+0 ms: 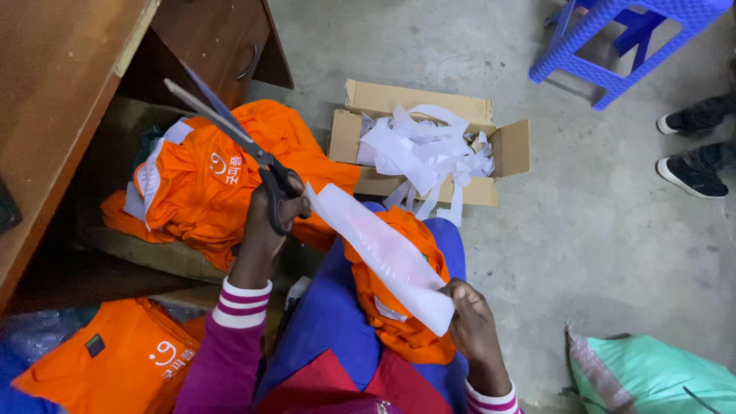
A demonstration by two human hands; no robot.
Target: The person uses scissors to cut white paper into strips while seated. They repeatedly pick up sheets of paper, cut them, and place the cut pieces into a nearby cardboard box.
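My left hand (268, 218) grips the black handles of a pair of scissors (230, 130), its long blades open and pointing up-left. The same hand pinches the upper end of a white paper strip (383, 253). My right hand (475, 322) holds the strip's lower end, so it stretches diagonally between the two hands. Under the strip, an orange garment (399, 322) lies on my lap over blue trousers.
An open cardboard box (510, 146) with several white paper strips sits on the concrete floor ahead. Orange garments (207, 176) are piled at left under a wooden desk (54, 100); another orange garment (123, 360) lies lower left. Blue plastic stool (613, 38), someone's shoes (694, 172), green bag (659, 379).
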